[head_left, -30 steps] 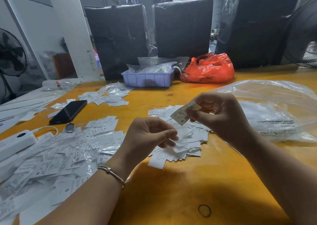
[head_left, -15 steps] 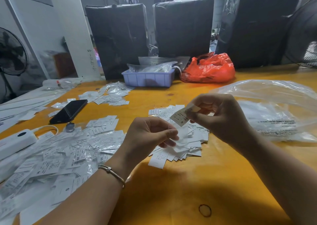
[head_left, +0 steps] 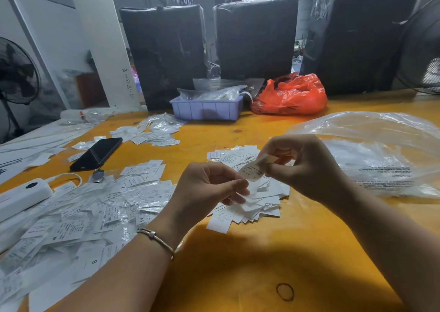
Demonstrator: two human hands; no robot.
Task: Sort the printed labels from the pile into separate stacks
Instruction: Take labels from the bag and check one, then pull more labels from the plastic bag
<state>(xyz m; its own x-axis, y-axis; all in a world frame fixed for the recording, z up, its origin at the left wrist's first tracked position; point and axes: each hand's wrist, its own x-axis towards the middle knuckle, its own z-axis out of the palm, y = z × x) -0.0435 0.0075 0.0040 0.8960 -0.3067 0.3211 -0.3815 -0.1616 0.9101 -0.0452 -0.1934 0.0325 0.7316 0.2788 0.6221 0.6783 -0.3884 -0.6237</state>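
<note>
My right hand [head_left: 307, 166] pinches one printed label [head_left: 251, 171] by its upper end, so it hangs tilted out of that grip just above the loose pile of labels [head_left: 257, 202] on the yellow counter [head_left: 238, 264]. My left hand [head_left: 204, 190], just beside it with fingers curled inward, has its fingertips [head_left: 240, 184] at the label's lower edge (whether they actually nip it I cannot tell). Both forearms reach in from the near edge, and a wider spread of sorted labels [head_left: 95, 211] lies to the left.

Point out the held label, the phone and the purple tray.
label [head_left: 250, 171], head view, printed face.
phone [head_left: 100, 152], head view, screen centre.
purple tray [head_left: 204, 110], head view, front wall.
</note>
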